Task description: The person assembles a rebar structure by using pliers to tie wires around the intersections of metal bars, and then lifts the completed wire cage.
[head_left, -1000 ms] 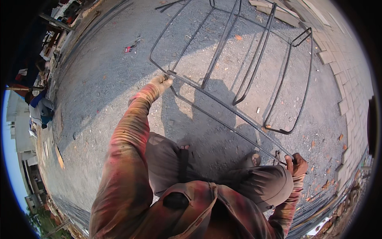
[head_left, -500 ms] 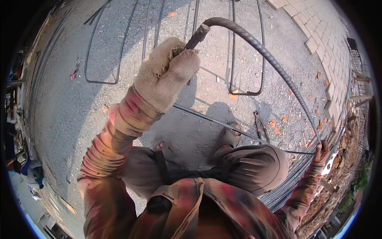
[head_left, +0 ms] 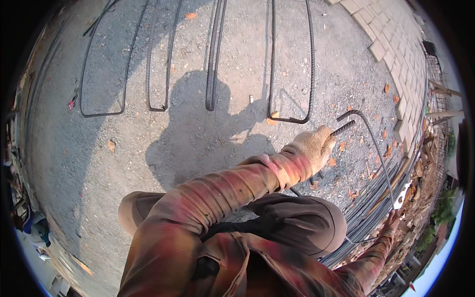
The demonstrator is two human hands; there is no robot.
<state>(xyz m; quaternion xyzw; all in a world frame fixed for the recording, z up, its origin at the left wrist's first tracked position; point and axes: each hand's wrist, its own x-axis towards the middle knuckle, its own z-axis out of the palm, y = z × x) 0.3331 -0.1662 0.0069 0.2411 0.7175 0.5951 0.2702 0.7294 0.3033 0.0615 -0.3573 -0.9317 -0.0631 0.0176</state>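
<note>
Gritty grey ground [head_left: 193, 138] fills most of what I see from up here, sunlit in the middle and shaded toward the left. Over its right side I have a bent steel bar [head_left: 380, 155] held up between two hands, its hooked end curling over near the left glove. That left hand [head_left: 314, 147], in a pale knitted glove, is closed around a short dark length of rod; I cannot tell whether this joins the hooked piece. Farther out, close to the right rim, the right hand [head_left: 393, 218] is small in my view but wrapped around the bar's lower stretch. Another thin stretch of rod runs from beside the right wrist toward the knee [head_left: 316, 222], partly hidden by it.

Beyond the glove, four more bent rods [head_left: 210, 99] stretch away side by side, their rounded ends toward me. A bundle of long bars [head_left: 354, 218] lies below the right forearm. Orange leaves [head_left: 387, 88] dot the gravel, pale paving blocks [head_left: 383, 29] border it at upper right, and another person [head_left: 37, 228] sits at the far left edge.
</note>
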